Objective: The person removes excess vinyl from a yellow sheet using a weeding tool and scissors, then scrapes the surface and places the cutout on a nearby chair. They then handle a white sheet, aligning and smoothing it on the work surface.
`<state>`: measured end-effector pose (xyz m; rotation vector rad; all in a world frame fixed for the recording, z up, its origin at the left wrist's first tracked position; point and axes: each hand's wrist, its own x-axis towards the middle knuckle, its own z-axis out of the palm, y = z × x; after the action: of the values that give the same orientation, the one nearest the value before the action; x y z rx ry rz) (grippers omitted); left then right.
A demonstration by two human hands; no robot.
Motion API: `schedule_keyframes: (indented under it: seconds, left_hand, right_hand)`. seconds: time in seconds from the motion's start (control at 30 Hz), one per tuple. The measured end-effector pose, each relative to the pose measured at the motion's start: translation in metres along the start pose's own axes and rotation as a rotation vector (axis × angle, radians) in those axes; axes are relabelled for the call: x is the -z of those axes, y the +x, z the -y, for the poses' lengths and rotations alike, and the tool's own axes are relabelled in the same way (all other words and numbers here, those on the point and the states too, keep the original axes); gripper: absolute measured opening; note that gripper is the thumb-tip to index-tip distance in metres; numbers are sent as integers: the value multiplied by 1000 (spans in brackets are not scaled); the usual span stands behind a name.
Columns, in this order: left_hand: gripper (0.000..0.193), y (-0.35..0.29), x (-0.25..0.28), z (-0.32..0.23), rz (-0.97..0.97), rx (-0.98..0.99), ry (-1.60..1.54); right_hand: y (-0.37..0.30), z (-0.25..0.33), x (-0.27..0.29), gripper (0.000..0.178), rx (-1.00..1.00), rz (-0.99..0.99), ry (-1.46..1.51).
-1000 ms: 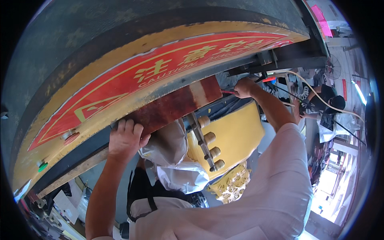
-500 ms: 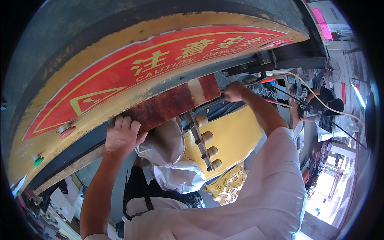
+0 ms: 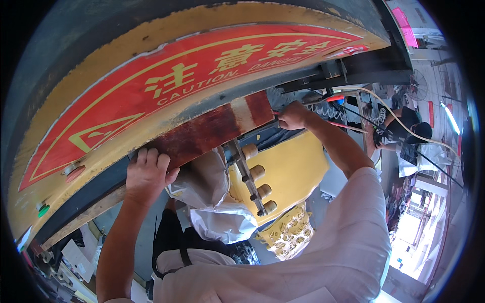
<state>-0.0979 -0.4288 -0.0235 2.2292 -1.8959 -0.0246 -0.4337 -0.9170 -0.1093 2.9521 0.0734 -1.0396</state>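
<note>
A long red-brown board point(image 3: 207, 129) with a pale band near its right end lies below the front of a yellow machine point(image 3: 118, 55). My left hand point(image 3: 146, 174) is closed over the board's left end, its fingers bent over the top and the thumb pointing right. Beyond the other end, my right hand point(image 3: 294, 116) is closed in a fist. A small red bit shows between it and the board; what the fist holds is hidden. Below the board, a metal bar point(image 3: 247, 177) carries several round wooden knobs point(image 3: 257, 172) beside a yellow sheet point(image 3: 298, 164).
Red and green buttons point(image 3: 44, 210) sit on the machine's left front. A yellow sheet full of cut-outs point(image 3: 288, 235) and a whitish bag point(image 3: 222, 222) are near my body. Hoses point(image 3: 394, 113) hang at right, where another person point(image 3: 406, 126) is bent over.
The whole view has shifted slightly, with the machine and board now a little further left. Both hands keep their places at the board's ends; the right fist has turned slightly.
</note>
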Motion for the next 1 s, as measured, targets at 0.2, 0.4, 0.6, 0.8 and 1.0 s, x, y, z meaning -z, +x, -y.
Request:
schedule_keyframes:
  seconds: [0.2,0.4,0.6,0.8,1.0]
  left_hand:
    - [44,-2,-3,0,-15,-11,54]
    - [47,-1,-6,-2,-21,18,34]
    - [46,-1,-9,0,-60,-21,70]
    - [46,-1,-10,2,-74,-40,79]
    - [44,0,-7,0,-50,-36,76]
  right_hand:
    - [-144,-91,30,34,-919,340,-152]
    - [-115,-10,-48,35,-1221,-326,492]
    - [-109,-6,-7,21,-1220,-1221,1916]
    - [-119,-1,47,63,-988,-1555,1774]
    - [-91,11,40,44,-986,-1208,1752]
